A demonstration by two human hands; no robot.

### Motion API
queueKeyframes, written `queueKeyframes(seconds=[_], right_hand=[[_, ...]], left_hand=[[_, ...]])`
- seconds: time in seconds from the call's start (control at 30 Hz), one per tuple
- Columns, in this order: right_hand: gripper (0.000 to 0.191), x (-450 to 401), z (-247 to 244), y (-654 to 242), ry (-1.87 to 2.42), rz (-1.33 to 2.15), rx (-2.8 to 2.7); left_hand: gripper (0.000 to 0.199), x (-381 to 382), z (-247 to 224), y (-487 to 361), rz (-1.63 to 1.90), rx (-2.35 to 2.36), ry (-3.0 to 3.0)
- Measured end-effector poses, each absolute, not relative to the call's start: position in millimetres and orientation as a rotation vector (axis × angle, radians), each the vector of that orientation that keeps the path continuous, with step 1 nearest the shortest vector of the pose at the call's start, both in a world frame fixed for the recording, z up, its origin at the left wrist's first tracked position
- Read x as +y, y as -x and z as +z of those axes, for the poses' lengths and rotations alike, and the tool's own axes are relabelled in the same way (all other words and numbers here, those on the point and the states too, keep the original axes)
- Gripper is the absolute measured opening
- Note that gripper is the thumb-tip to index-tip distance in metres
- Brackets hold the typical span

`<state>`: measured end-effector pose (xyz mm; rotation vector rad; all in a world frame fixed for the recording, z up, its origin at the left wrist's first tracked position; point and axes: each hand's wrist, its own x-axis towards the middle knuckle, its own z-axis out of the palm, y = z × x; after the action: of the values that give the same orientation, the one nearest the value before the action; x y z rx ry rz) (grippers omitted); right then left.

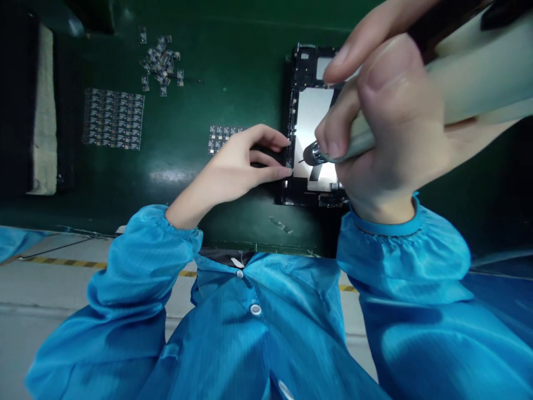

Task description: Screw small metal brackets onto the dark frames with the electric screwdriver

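Coat: a blue smock [250, 333] with snap buttons fills the nearest part of the view, both sleeves reaching forward over the desk edge.
Floor: pale, with a yellow-and-black striped line [62, 261] running under the left sleeve.
Right hand: the right hand [387, 128] is closed around a pale grey electric screwdriver [458, 83], thumb and fingers wrapped on its barrel; the metal tip [312, 154] points left and down over the device.
Left hand: the left hand [241, 166] lies just left of the device, forefinger and lower fingers stretched to its left edge and pinching a small dark part [287, 155] there; what the part is cannot be told.
Device: an opened phone frame [310, 119] lies flat on the desk between the two hands, its shiny inner plate showing, partly hidden by the right hand.
Desk: dark green mat [187, 166].
Near the left hand: a small sheet of tiny boards [222, 136], just beyond the knuckles.
Farther left: a larger sheet of boards [113, 118], well apart from the hands.
Far: a loose heap of small parts [161, 62] near the back edge.
Far left: a pale block [44, 111] at the desk's side.
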<state>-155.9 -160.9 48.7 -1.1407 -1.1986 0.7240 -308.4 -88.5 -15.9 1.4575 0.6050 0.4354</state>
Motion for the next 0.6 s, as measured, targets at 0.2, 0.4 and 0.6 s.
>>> queueKeyframes(seconds=[0.2,0.4,0.6], right_hand=[[0.058,-156,36,163,0.903,0.466,-1.146],[0.077,-155,34,172,0.75,0.443,-1.086],[0.067,-153,32,171,0.718,0.43,-1.123]], left_hand=[[0.024,-88,-13,295,0.45,0.692,-1.421],[0.031,-88,-17,285,0.493,0.719,-1.506],[0.03,-88,-15,284,0.495,0.72,-1.503]])
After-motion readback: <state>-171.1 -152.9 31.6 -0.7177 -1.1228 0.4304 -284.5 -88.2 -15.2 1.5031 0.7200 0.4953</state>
